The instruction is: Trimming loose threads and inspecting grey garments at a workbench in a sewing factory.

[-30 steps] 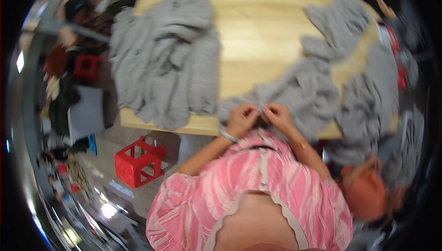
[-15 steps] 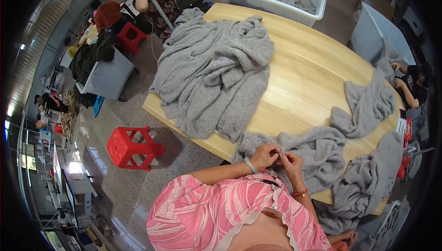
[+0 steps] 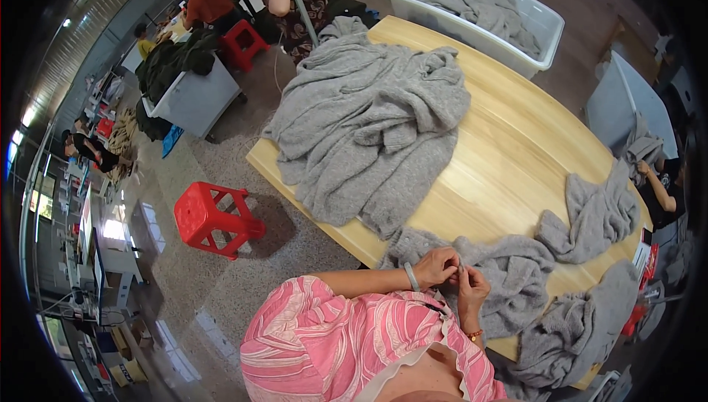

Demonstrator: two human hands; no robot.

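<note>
A grey knitted garment [image 3: 509, 276] lies over the near edge of a light wooden table [image 3: 501, 151]. My left hand [image 3: 436, 265] and my right hand [image 3: 472, 290] meet at its near edge, both pinching the knit between fingertips. The left wrist carries a pale bracelet, the right a beaded one. A large heap of grey knitwear [image 3: 372, 122] covers the table's far left part. Two more grey pieces, one [image 3: 594, 214] to the right and one [image 3: 568, 332] hanging off the near right edge, lie close by.
A red plastic stool [image 3: 214, 217] stands on the floor left of the table. A white tub of grey garments [image 3: 479, 4] sits beyond the far end. Other people sit at the back and at the right, near a second red stool [image 3: 240, 40].
The view has swung, so the table sits more diagonally and the far tub and seated people show. My hands stay together on the grey garment's edge.
</note>
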